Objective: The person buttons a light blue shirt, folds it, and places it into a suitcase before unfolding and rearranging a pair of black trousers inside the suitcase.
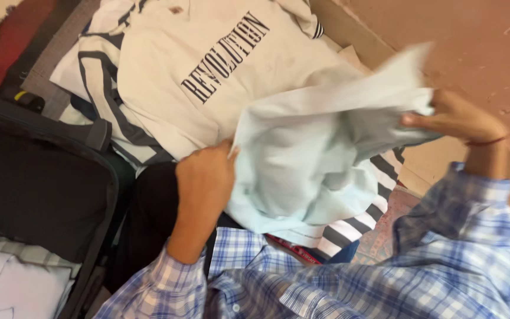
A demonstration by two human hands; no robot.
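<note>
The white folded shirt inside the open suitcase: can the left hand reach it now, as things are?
Probably not at once. The left hand grips the pale blue garment, so it is occupied. The white folded shirt lies uncovered in the suitcase, so the way itself looks free.

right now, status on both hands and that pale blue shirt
Left hand gripping pale blue shirt at its near edge. Right hand pinching the far edge, shirt lifted, blurred. White printed shirt lying underneath. Open suitcase at left.
</note>
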